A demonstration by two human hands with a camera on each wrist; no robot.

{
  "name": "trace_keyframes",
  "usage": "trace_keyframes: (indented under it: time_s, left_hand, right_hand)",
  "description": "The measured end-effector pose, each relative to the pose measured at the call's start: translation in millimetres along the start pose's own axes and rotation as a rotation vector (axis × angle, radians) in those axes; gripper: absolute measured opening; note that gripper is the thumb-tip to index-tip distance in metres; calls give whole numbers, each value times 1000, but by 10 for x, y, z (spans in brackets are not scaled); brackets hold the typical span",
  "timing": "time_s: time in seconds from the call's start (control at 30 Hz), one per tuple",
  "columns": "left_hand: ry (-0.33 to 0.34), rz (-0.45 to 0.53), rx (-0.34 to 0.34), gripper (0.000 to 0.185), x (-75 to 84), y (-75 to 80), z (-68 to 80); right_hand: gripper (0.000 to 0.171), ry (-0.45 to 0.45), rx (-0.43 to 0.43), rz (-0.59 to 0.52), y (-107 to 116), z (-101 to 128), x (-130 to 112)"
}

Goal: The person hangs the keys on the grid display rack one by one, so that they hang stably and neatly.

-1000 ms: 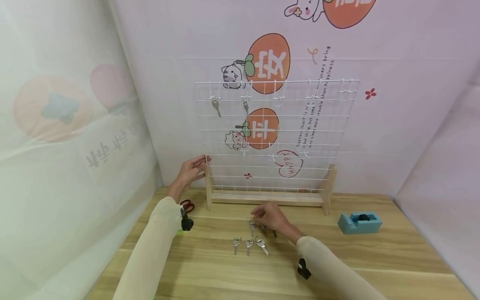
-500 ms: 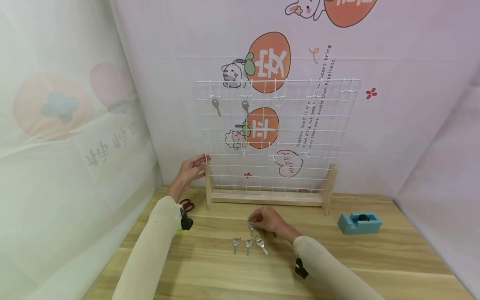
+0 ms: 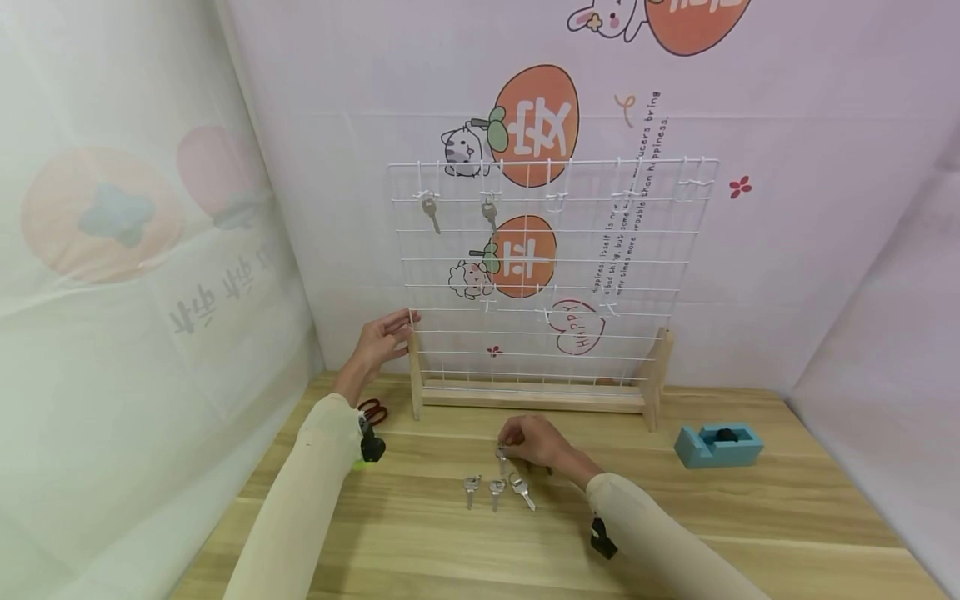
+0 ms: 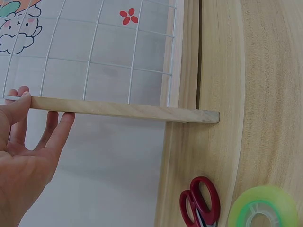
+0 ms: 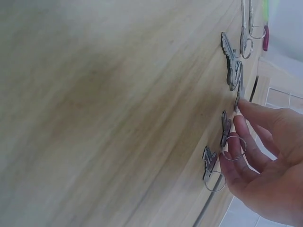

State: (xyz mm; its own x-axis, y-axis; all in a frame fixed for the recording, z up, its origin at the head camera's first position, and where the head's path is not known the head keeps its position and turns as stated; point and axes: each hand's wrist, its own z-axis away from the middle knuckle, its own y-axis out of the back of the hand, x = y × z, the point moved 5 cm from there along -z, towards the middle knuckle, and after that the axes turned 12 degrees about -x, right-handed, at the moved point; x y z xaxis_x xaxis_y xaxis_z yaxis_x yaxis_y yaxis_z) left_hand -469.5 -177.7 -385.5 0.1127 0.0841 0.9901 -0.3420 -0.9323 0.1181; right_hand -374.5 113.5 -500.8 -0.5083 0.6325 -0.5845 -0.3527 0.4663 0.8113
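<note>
- The right hand [image 3: 534, 440], just below the middle of the head view, curls its fingertips [image 5: 239, 124] round one key [image 3: 501, 455] and tips it up off the bench [image 3: 750, 517]; the pinch looks shallow, so the key could slip and drop back.
- Three more keys [image 3: 495, 487] lie just below it in the frame, close together. A dropped key or a brushing finger could scatter them.
- In the right wrist view a thin split ring [image 5: 235, 147] sits by the fingers; it could snag on a neighbouring key and drag it along.
- The left hand [image 3: 381, 340], left of centre, has straight fingers [image 4: 57, 135] resting against the wooden post [image 4: 123, 109] of the wire rack [image 3: 551, 275], gripping nothing. If that steadying slackens, the upright rack could tip.
- Two hung keys [image 3: 431, 212] in the rack's upper left could swing or fall off if it is jolted.
</note>
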Motion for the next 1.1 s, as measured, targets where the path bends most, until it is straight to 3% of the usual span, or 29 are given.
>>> trace_keyframes:
  time_s: [0.57,0.8,1.1]
  left_hand:
    - [-1,-12,11,45,-15,-7,8]
    - [-9,-8,5,46,5,-19,21]
    - [-7,-23,-1,47,12,-29,45]
  right_hand:
    - [8,-8,22,16,42,54,-76]
    - [9,50,123,27,187,82,-169]
    - [8,126,167,23,432,116,-339]
